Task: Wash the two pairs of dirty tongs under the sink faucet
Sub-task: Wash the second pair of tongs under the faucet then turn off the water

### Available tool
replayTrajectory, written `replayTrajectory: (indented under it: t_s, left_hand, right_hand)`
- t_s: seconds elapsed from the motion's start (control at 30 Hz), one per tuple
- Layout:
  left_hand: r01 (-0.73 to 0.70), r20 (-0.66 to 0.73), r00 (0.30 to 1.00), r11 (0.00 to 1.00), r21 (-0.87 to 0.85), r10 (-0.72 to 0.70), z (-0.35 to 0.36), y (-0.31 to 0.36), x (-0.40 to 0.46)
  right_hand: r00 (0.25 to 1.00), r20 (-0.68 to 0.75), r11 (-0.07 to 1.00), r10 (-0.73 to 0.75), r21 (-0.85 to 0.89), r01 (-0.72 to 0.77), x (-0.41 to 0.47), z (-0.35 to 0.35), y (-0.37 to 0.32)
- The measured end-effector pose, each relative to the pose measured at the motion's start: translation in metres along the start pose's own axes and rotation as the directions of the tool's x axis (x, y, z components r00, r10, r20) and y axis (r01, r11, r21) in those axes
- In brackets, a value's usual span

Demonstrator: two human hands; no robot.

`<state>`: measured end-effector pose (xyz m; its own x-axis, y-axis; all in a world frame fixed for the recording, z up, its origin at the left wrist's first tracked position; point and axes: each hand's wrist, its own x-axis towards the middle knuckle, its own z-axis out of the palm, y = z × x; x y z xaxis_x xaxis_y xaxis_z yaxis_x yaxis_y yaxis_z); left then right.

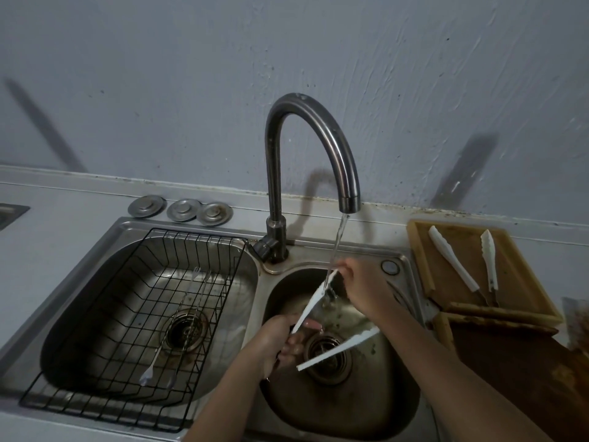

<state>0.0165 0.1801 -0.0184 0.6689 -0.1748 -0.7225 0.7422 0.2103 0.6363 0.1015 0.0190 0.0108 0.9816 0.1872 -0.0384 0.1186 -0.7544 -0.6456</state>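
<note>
Under the faucet (pixel 314 161) stream: right hand (pixel 360 282) fingers pinch upper tip of white-tipped tongs (pixel 315 298); left hand (pixel 280 339) grips hinge end, over right basin (pixel 398 403). Judged approx. halfway: 2nd pair (pixel 462 263) on cutting board (pixel 516 269) right of faucet, wash status unclear. Left-basin wire rack (pixel 105 387) holds metal utensils (pixel 178 320).
</note>
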Motion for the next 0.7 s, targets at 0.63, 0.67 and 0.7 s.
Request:
replayTrajectory:
  t_s: [0.63, 0.67, 0.7]
  left_hand:
    - [-0.196, 0.097, 0.959, 0.870, -0.452, 0.267, 0.045, 0.007, 0.012]
    - [-0.221, 0.100, 0.953, 0.879, -0.422, 0.287, 0.042, 0.007, 0.012]
    - [-0.260, 0.090, 0.946, 0.891, -0.371, 0.313, 0.038, 0.006, 0.011]
  right_hand:
    - [0.748, 0.614, 0.326, 0.251, 0.674, -0.663, -0.059, 0.035, 0.024]
    - [0.782, 0.540, 0.361, 0.311, 0.694, -0.623, -0.059, 0.035, 0.024]
    - [0.820, 0.447, 0.479, 0.358, 0.666, -0.572, -0.059, 0.034, 0.025]
